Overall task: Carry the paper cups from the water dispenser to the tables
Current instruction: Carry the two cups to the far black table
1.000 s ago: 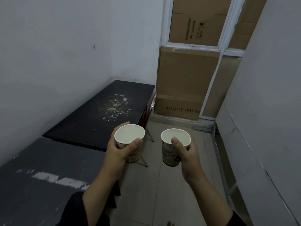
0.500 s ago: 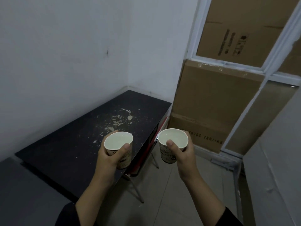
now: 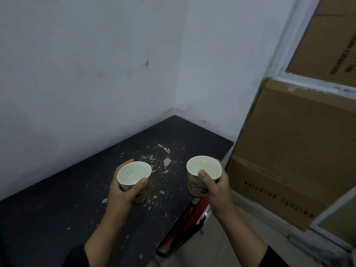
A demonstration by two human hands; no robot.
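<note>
My left hand grips a printed paper cup holding water, just above the dark table. It tilts slightly toward me. My right hand holds a second paper cup, also with water, upright over the table's right edge. The black tabletop is speckled with white flakes and fills the corner against the white walls.
Stacked cardboard boxes behind a white frame stand close on the right. A red chair part pokes out under the table's right edge. Pale floor tiles run between table and boxes.
I have moved forward and turned left; the speckled table now lies directly under both cups. The nearer grey table has left the view. Both hands keep their cups.
</note>
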